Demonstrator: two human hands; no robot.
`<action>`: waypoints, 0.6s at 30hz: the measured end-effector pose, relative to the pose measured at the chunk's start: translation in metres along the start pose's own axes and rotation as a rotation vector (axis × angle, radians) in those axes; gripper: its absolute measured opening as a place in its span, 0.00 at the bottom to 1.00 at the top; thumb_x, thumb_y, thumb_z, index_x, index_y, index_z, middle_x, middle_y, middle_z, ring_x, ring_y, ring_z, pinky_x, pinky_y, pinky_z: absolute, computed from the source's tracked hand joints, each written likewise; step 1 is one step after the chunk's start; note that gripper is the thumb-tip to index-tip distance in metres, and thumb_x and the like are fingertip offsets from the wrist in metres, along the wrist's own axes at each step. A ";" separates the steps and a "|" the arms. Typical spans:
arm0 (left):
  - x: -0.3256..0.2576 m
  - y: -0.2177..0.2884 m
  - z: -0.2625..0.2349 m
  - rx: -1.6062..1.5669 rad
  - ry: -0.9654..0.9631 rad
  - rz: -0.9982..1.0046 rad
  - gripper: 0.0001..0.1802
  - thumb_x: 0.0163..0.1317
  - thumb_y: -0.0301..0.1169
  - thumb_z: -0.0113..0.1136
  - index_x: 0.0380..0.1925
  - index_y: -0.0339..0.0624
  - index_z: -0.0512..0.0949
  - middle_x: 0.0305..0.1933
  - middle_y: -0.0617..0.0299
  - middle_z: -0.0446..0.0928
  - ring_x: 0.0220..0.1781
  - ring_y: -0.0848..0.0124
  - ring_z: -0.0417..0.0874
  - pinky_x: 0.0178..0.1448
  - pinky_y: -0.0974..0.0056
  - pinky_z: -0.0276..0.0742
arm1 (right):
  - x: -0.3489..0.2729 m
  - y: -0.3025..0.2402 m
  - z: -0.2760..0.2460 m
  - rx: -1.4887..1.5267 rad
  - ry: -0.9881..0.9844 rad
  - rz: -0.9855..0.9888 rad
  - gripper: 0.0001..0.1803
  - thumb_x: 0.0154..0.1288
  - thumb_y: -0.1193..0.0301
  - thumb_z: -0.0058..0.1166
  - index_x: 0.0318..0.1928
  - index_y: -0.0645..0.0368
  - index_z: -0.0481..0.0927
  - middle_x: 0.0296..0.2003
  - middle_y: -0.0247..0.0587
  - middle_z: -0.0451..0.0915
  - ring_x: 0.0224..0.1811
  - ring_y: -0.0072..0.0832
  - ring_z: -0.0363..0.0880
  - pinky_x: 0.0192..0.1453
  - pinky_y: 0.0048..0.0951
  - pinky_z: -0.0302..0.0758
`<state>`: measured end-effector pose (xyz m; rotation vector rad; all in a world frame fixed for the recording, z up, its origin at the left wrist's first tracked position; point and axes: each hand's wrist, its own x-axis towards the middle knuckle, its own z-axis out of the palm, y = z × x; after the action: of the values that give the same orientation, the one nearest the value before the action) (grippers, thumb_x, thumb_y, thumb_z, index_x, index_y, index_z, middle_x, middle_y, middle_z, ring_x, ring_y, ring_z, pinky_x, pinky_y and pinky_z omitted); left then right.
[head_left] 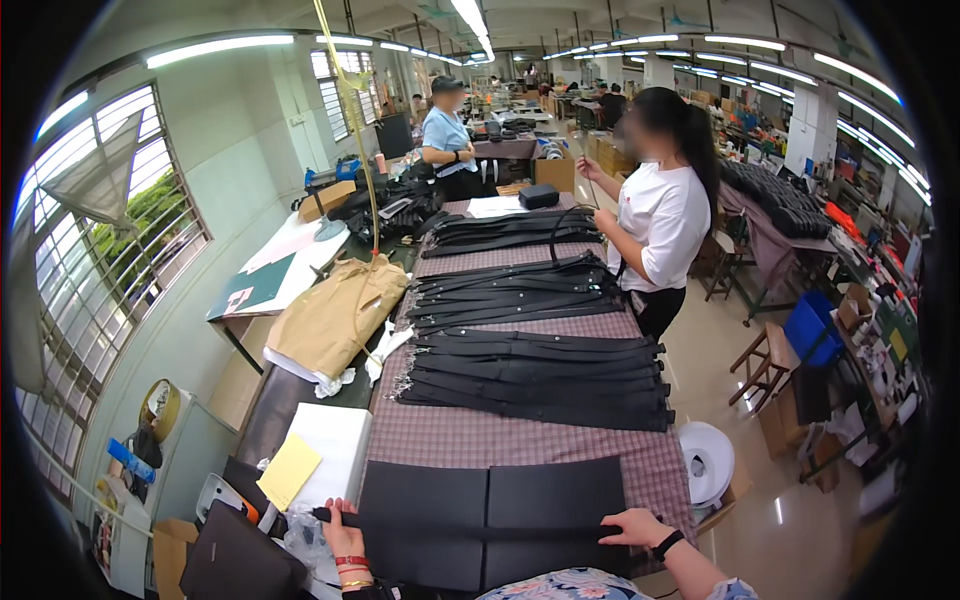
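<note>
A long black strap [430, 527] stretches across in front of me, over two flat black panels [420, 487] lying side by side on the table. Its left end is pinched in my left hand [343, 532], which has red and gold bands at the wrist. Toward the other end, my right hand [636, 527], with a black wristband, closes its fingers on the strap. Beyond the panels lies a row of black straps [530, 375] with metal clips at their left ends. Two more bundles, the middle straps [515, 290] and the far straps [510, 232], lie behind it.
A checked cloth [470, 437] covers the table. White boards [335, 440] with a yellow pad [290, 470] and clear plastic sit at left, brown paper [335, 310] beyond. A person in white [660, 215] handles a thin strap at the right edge. A white bin [707, 460] stands at right.
</note>
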<state>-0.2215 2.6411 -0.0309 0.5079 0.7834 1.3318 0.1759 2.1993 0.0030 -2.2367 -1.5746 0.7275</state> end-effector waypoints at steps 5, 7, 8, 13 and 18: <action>-0.009 0.025 -0.019 0.017 0.057 0.091 0.13 0.77 0.41 0.49 0.45 0.43 0.73 0.37 0.64 0.74 0.36 0.72 0.75 0.42 0.65 0.75 | 0.001 0.017 0.001 -0.029 0.134 0.016 0.16 0.63 0.54 0.60 0.43 0.51 0.83 0.38 0.40 0.83 0.44 0.42 0.82 0.47 0.42 0.79; -0.002 0.026 -0.031 -0.068 0.086 0.063 0.14 0.77 0.43 0.48 0.38 0.45 0.73 0.31 0.67 0.72 0.31 0.75 0.72 0.36 0.67 0.72 | 0.004 0.027 0.007 0.023 0.209 0.013 0.13 0.63 0.58 0.60 0.41 0.51 0.84 0.38 0.40 0.82 0.44 0.42 0.82 0.47 0.42 0.78; 0.003 0.025 -0.035 -0.108 0.128 0.044 0.16 0.77 0.44 0.47 0.35 0.46 0.72 0.28 0.68 0.70 0.28 0.76 0.70 0.33 0.67 0.70 | 0.004 0.032 0.007 -0.020 0.196 0.022 0.10 0.63 0.62 0.60 0.40 0.52 0.84 0.38 0.40 0.82 0.44 0.43 0.82 0.47 0.42 0.78; 0.000 0.029 -0.034 -0.118 0.262 0.035 0.18 0.75 0.46 0.51 0.30 0.46 0.74 0.28 0.69 0.74 0.29 0.75 0.72 0.35 0.67 0.72 | 0.004 0.043 0.006 -0.014 0.296 0.068 0.08 0.61 0.66 0.60 0.39 0.52 0.84 0.38 0.42 0.83 0.44 0.44 0.81 0.50 0.42 0.78; 0.026 0.018 -0.093 -0.035 0.100 -0.038 0.15 0.71 0.44 0.57 0.36 0.45 0.79 0.33 0.67 0.79 0.36 0.73 0.77 0.45 0.67 0.74 | 0.018 0.053 -0.014 0.395 0.267 0.177 0.07 0.59 0.71 0.62 0.36 0.62 0.83 0.33 0.45 0.84 0.37 0.39 0.83 0.43 0.35 0.78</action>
<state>-0.3023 2.6599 -0.0841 0.3988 0.8466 1.3410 0.2300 2.1978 -0.0176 -2.0875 -1.0176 0.6815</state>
